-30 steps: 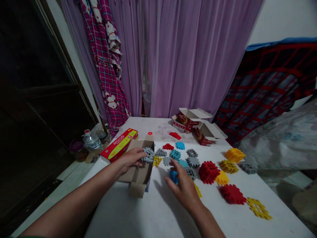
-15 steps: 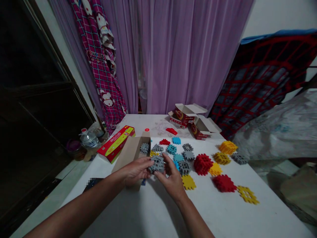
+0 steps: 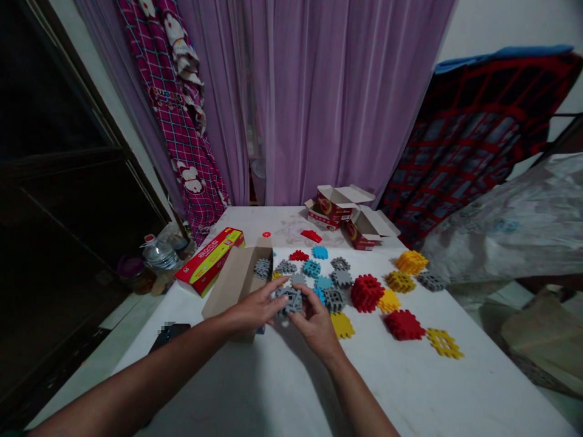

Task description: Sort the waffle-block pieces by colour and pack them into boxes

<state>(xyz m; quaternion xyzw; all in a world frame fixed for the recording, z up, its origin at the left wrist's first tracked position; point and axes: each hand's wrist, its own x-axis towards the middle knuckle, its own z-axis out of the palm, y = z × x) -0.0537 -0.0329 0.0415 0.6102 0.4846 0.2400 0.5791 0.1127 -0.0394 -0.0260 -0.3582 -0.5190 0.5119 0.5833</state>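
Both hands meet over the table around a small stack of grey waffle blocks (image 3: 288, 300), square pieces with notched edges. My left hand (image 3: 255, 312) holds the stack from the left, fingers over its near side. On the other side, my right hand (image 3: 317, 328) grips it between thumb and fingers. Just left of the stack lies an open cardboard box (image 3: 228, 282) with more grey blocks (image 3: 262, 268) inside. Behind and to the right are loose teal blocks (image 3: 312, 268), grey blocks (image 3: 334, 300) and a yellow block (image 3: 341, 326), partly hidden by my right hand.
Red blocks (image 3: 367, 293) and yellow blocks (image 3: 412, 262) stand in stacks on the right. Open dark-red boxes (image 3: 364, 230) sit at the back of the white table (image 3: 291, 394). A red and yellow box (image 3: 209, 261) lies at the left, with a dark phone-like object (image 3: 170, 334) nearer me.
The view has shifted slightly, so the table things appear a little further left and up. My left fingers have moved across the top of the grey stack; both hands still hold it.
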